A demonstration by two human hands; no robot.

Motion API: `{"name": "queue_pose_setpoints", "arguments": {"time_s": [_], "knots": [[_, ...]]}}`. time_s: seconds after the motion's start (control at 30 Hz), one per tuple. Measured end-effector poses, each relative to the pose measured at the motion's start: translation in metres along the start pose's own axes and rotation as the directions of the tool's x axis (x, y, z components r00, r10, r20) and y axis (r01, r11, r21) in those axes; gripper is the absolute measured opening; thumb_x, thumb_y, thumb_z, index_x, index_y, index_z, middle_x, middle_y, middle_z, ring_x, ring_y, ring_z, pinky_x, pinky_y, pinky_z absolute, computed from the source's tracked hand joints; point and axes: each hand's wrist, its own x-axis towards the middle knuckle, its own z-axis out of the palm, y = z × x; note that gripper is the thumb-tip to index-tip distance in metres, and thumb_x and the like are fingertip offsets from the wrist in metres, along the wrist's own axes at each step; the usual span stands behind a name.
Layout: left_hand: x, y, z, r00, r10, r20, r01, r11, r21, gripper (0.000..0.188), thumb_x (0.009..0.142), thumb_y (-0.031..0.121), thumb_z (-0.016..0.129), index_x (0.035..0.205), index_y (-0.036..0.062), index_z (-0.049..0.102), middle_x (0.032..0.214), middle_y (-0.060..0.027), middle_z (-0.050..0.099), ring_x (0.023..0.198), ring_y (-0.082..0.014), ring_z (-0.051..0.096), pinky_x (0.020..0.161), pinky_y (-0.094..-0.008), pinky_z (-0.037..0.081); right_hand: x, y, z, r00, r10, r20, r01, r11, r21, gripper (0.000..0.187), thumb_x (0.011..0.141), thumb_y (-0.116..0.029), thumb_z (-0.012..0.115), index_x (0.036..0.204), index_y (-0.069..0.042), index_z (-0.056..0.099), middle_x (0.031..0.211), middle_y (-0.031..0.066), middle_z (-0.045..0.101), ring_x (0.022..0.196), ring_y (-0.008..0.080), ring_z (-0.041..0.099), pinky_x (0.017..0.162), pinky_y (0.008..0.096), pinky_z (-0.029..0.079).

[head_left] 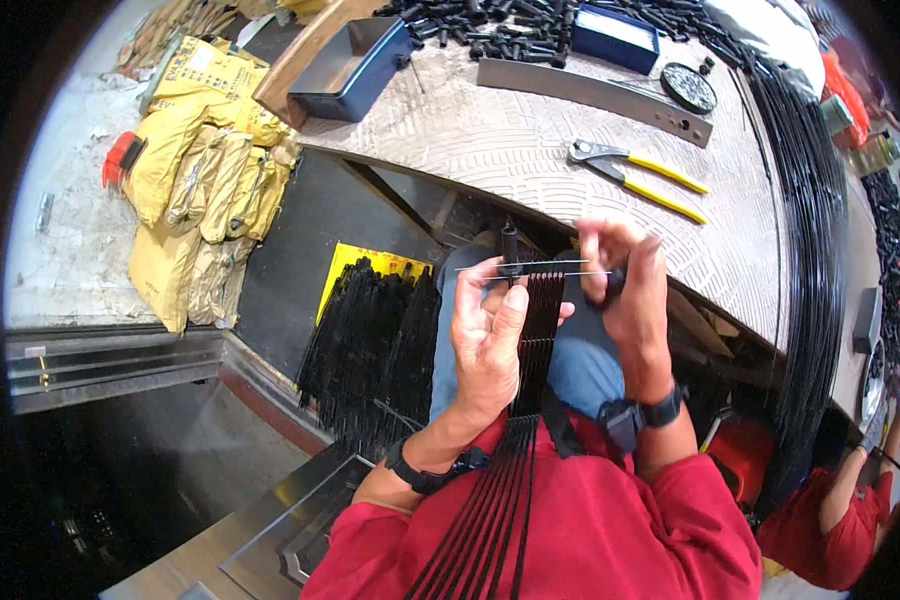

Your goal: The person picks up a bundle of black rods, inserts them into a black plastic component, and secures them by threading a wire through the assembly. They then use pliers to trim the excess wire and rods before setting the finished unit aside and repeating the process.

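My left hand (488,335) is closed round the top of a row of thin black ribs (532,350), which fan down over my lap and red shirt. Two thin metal wires (562,262) cross the row's upper end, sticking out on both sides. A black tubular piece (510,250) stands upright at the row's left end, beside my left fingertips. Close by on the right, my right hand (625,280) is curled near the wire ends, its fingertips smeared by motion. Something dark sits inside those curled fingers; its kind is hidden.
Yellow-handled cutting pliers (640,180), a metal bar (595,100), a round dish (688,88) and blue bins (352,70) lie on the bench (450,135). Black rods (805,240) hang over its right side. Black bundles (365,340) stand at lower left, near yellow sacks (195,180). Another person (835,520) works at right.
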Motion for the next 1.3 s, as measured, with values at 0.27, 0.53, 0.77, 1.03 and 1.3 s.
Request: {"name": "queue_pose_setpoints", "arguments": {"time_s": [0.27, 0.53, 0.77, 1.03, 1.3], "knots": [[-0.003, -0.002, -0.003, 0.996, 0.083, -0.011, -0.082, 0.996, 0.045, 0.029, 0.089, 0.008, 0.048, 0.114, 0.0021, 0.035, 0.099, -0.0116, 0.058, 0.086, -0.0146, 0.056, 0.079, -0.0277, 0.045, -0.023, -0.004, 0.03, 0.989, -0.025, -0.148, 0.015, 0.997, -0.07, 0.01, 0.085, -0.009, 0.055, 0.09, -0.002, 0.054, 0.068, 0.0042, 0.058, 0.044, 0.0025, 0.041, 0.039, 0.0159, 0.031], [-0.004, 0.002, -0.004, 0.996, 0.086, -0.031, -0.085, 0.996, 0.013, 0.029, 0.085, 0.003, 0.053, 0.111, 0.0016, 0.042, 0.099, -0.0078, 0.055, 0.091, -0.0118, 0.052, 0.082, -0.0247, 0.041, -0.029, 0.018, 0.022, 0.994, -0.053, 0.098, 0.087, 0.918, -0.386, 0.023, 0.068, -0.012, 0.071, 0.087, -0.002, 0.063, 0.078, 0.0, 0.051, 0.071, 0.0073, 0.045, 0.063, 0.0213, 0.038], [0.01, 0.033, -0.027, 0.97, -0.208, 0.129, 0.222, 0.97, -0.102, 0.026, 0.077, -0.001, 0.062, 0.1, 0.0018, 0.052, 0.093, -0.0071, 0.059, 0.084, -0.0104, 0.055, 0.077, -0.0223, 0.044, -0.031, 0.019, 0.023, 0.989, 0.07, 0.131, -0.047, 0.984, -0.17, 0.015, 0.073, -0.012, 0.069, 0.083, -0.001, 0.065, 0.072, 0.0013, 0.057, 0.068, 0.0068, 0.049, 0.061, 0.0219, 0.039], [0.006, 0.033, -0.032, 0.994, -0.101, 0.043, 0.097, 0.991, 0.09, 0.022, 0.076, 0.006, 0.067, 0.094, 0.0, 0.057, 0.085, -0.009, 0.065, 0.071, -0.0083, 0.059, 0.064, -0.0196, 0.045, -0.037, 0.007, 0.033, 0.989, 0.099, 0.113, -0.045, 0.915, -0.401, 0.019, 0.072, -0.012, 0.07, 0.088, -0.003, 0.064, 0.072, -0.0004, 0.059, 0.065, 0.0046, 0.049, 0.058, 0.0201, 0.04], [0.003, 0.022, -0.033, 0.998, -0.038, 0.055, 0.038, 0.999, 0.003, 0.028, 0.081, 0.009, 0.062, 0.104, -0.0048, 0.054, 0.093, -0.009, 0.062, 0.076, -0.0092, 0.058, 0.069, -0.0207, 0.044, -0.031, 0.01, 0.029, 0.972, 0.06, 0.229, 0.001, 0.967, -0.256, 0.02, 0.074, -0.013, 0.069, 0.089, -0.002, 0.061, 0.078, -0.0012, 0.059, 0.074, 0.0054, 0.051, 0.067, 0.0227, 0.042]]}}
